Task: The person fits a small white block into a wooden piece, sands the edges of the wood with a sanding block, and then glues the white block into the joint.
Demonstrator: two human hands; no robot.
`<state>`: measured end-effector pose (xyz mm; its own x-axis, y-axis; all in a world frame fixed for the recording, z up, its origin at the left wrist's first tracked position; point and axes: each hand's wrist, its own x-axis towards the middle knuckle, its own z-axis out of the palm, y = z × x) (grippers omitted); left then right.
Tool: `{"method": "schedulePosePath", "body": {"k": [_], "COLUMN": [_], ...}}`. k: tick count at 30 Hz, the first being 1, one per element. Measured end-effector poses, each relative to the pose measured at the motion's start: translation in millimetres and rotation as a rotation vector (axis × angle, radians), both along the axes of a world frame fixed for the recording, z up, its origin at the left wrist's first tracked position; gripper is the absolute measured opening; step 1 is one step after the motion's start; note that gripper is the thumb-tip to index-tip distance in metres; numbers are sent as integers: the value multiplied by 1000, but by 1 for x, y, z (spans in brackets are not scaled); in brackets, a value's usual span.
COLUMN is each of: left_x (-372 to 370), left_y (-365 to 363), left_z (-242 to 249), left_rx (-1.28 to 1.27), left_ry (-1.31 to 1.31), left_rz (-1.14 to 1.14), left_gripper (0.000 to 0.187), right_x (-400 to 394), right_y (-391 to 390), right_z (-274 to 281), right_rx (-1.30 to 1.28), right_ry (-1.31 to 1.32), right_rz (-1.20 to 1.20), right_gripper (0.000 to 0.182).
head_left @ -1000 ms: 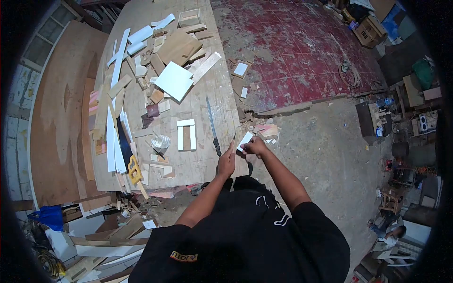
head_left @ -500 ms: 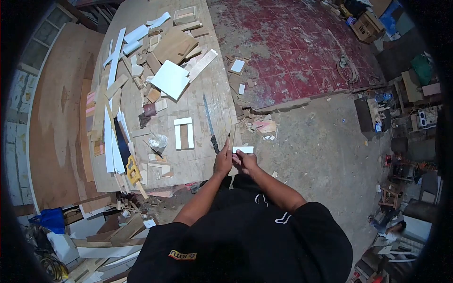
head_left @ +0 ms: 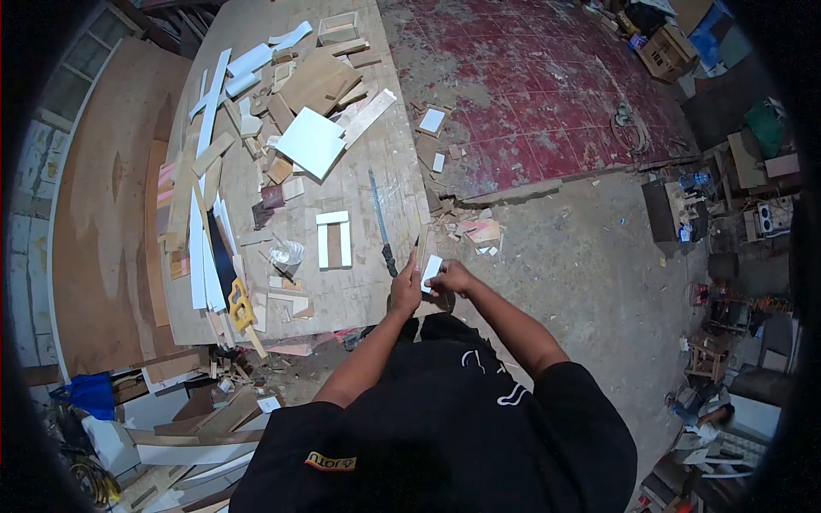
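At the table's right edge, my left hand (head_left: 406, 289) is closed round a narrow wooden strip (head_left: 423, 239) that points away from me. A thin dark tip shows beside its fingers. My right hand (head_left: 453, 279) pinches a small white rectangular piece (head_left: 433, 270), its long side now nearly in line with the strip. The piece is right beside the left hand's fingers. Just left of the hands, a long thin blade with a black handle (head_left: 389, 259) lies on the table. Farther left lies a small rectangular frame with white sides (head_left: 345, 244).
The wooden table (head_left: 368, 295) carries a white square board (head_left: 310, 144), offcuts, a clear plastic container (head_left: 286, 253) and a yellow-handled saw (head_left: 240, 306). Scrap wood (head_left: 214, 419) is heaped below on the left. Concrete floor (head_left: 564, 282) and a raised red floor (head_left: 547, 103) lie to the right.
My right hand has turned the white piece from crosswise to nearly upright in view, and its wrist has shifted slightly up and right. The left hand has barely moved.
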<state>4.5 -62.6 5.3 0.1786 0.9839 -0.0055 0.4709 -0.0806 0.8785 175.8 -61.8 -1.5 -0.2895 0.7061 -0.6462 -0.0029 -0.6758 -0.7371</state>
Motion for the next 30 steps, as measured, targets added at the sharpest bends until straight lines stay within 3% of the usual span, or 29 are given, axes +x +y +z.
{"method": "schedulePosePath", "body": {"k": [2,3,7,9,12,17,22,25,27,30], "left_x": [-3,-3,0,-1,0,-1,-4,0,1,-2], "left_y": [1,2,0,0,1,2,1,0,0,0], "left_z": [13,16,17,16,23,27,9,13,16,16], "left_rx": [-222,-216,-69,-206,-173,-338,-163,-146,-151,-179], "left_ry": [72,74,0,67,25,48,43,47,39,-7], "left_rz": [-22,-20,-11,-18,-11,-36,-1,-2,13,3], "left_gripper": [47,47,47,47,47,47,47,47,47,47], "right_x": [6,10,21,17,-2,-33,-37,-26,-12,-1], "right_y": [21,29,51,47,22,-21,-59,-60,-34,2], "right_z": [-2,-1,2,-1,-13,2,-13,-12,-4,-14], "right_rx": [16,4,-43,-62,-152,-324,-327,-164,-30,150], "right_ry": [15,1,-32,50,211,346,360,220,-11,-16], "right_rz": [61,49,-224,-398,-633,-784,-650,-448,-128,90], "right_gripper": [16,17,16,19,22,19,25,25,22,17]}}
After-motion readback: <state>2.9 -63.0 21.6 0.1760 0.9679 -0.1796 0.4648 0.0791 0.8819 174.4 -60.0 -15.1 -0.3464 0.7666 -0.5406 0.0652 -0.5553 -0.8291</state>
